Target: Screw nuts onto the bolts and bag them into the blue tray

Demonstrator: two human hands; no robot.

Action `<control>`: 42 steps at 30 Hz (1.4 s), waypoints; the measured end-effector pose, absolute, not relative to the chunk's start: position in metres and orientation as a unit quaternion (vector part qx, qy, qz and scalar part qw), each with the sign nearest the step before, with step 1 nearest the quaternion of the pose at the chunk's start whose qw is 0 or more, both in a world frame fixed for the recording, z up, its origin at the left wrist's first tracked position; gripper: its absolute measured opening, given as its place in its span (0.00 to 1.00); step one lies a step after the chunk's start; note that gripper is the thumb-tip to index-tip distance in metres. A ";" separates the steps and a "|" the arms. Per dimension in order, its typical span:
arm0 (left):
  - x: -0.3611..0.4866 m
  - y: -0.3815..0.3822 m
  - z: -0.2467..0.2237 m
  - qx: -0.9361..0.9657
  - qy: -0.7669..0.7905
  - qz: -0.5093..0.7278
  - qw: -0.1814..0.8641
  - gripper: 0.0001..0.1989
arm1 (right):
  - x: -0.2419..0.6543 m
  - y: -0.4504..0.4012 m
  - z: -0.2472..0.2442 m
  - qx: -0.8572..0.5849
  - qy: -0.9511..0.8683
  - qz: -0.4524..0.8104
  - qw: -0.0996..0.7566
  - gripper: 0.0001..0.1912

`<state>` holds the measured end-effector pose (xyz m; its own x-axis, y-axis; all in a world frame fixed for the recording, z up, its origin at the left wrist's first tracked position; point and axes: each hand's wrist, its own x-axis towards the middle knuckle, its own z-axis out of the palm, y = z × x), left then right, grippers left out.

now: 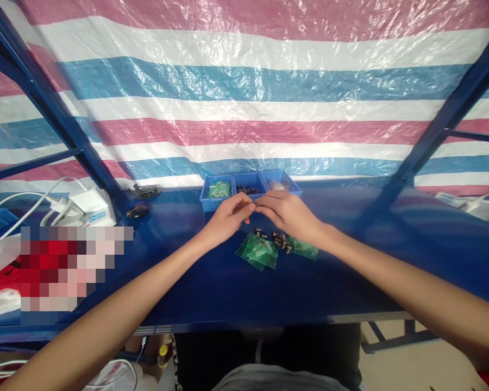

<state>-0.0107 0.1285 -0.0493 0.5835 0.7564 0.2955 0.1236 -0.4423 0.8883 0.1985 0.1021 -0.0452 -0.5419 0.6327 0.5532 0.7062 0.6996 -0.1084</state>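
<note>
My left hand [228,216] and my right hand [287,213] meet fingertip to fingertip above the blue table [212,282], pinching something too small to make out between them. Just below the hands lie several small green plastic bags [258,252] and a loose scatter of small dark metal parts [275,238]. Behind the hands stand three joined blue bins [248,188]: the left holds green bags, the middle dark parts, the right pale pieces.
A striped pink, white and blue tarp [244,108] hangs behind the table between blue frame posts [52,108]. White chargers and cables [85,209] sit at the left, beside a black mouse-like object [137,212]. A blurred red and white patch lies at the far left.
</note>
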 end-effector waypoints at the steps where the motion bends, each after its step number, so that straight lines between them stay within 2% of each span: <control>1: -0.011 0.128 -0.049 0.768 0.286 0.368 0.439 0.13 | 0.197 0.103 -0.046 -0.385 -0.872 -0.031 0.302 0.16; 5: -0.011 0.127 -0.048 0.761 0.273 0.392 0.439 0.11 | 0.192 0.102 -0.048 -0.391 -0.859 0.045 0.329 0.16; 11: -0.013 0.127 -0.044 0.740 0.238 0.366 0.512 0.08 | 0.189 0.100 -0.047 -0.371 -0.854 0.118 0.345 0.15; 21: -0.015 0.126 -0.042 0.726 0.242 0.371 0.526 0.07 | 0.192 0.101 -0.045 -0.398 -0.837 0.147 0.345 0.14; 35: -0.015 0.128 -0.043 0.690 0.260 0.356 0.574 0.10 | 0.191 0.102 -0.046 -0.391 -0.847 0.050 0.356 0.12; 42: -0.017 0.137 -0.044 0.702 0.322 0.410 0.486 0.11 | 0.205 0.124 -0.036 -0.418 -0.846 -0.078 0.320 0.12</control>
